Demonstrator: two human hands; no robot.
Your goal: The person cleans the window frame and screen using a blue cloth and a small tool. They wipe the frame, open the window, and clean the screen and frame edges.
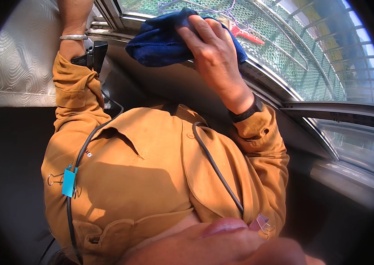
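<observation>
My right hand grips a dark blue cloth from above, fingers bent over its bunched folds. The cloth lies against the lower rail of a sliding window frame and partly hides it. My left hand is out of view past the top edge. Only the left wrist shows, with a silver bangle and a black strapped device. Beyond the rail, close to the cloth, lies a brush with a red handle. A purple wire hanger rests beside it.
A green perforated mat covers the ledge outside, with metal bars behind it. Pale patterned fabric is at the left. A black cable runs over my jacket, held by a blue binder clip.
</observation>
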